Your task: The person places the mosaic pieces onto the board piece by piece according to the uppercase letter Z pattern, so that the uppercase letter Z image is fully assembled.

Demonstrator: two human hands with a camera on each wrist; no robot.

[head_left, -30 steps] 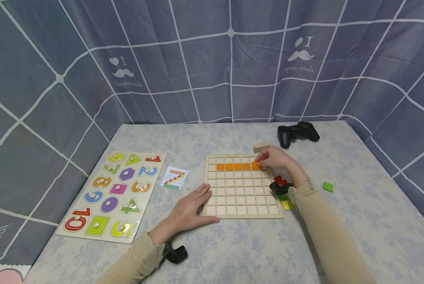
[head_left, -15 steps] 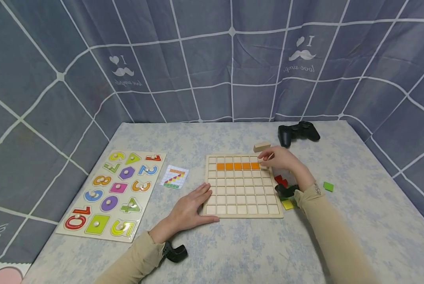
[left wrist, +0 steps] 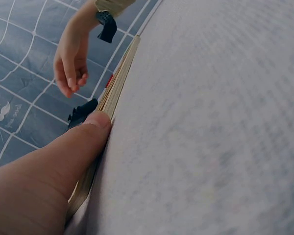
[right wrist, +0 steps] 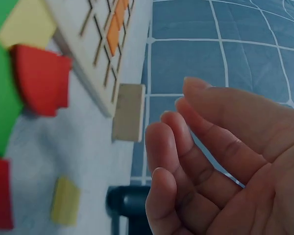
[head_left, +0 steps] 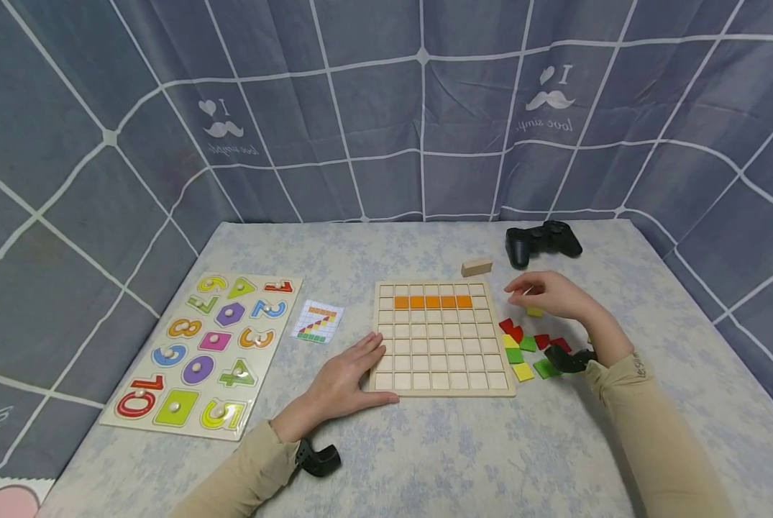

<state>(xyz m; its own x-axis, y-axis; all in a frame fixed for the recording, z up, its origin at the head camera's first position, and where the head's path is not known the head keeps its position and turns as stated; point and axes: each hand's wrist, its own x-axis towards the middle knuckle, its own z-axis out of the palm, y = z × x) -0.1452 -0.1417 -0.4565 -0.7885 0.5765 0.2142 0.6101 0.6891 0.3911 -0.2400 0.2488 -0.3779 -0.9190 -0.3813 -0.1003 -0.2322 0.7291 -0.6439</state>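
Observation:
A wooden grid board [head_left: 428, 363] lies on the table, with a row of orange square tiles [head_left: 433, 302] in its second row from the back. My left hand [head_left: 342, 381] rests at the board's near left corner, fingers along its left edge; in the left wrist view the thumb [left wrist: 83, 142] lies against the board's side. My right hand [head_left: 554, 293] hovers right of the board with loosely bent fingers [right wrist: 161, 147], holding nothing. Below it lie loose red pieces [head_left: 541, 342], green tiles [head_left: 514, 355] and yellow tiles [head_left: 523, 372]. One yellow piece [right wrist: 66, 200] is apart from the others.
Behind the board stands a small wooden block [head_left: 477, 268], with a black game controller [head_left: 544, 243] to its right. A pattern card [head_left: 318, 321] lies left of the board. Farther left is a number-and-shape puzzle board [head_left: 205, 352]. A grid-patterned curtain [head_left: 386, 108] encloses the table.
My right hand has moved right, away from the orange row, uncovering the loose pieces. The last orange tile, under its fingers earlier, now lies flat in the row. My left hand stays put.

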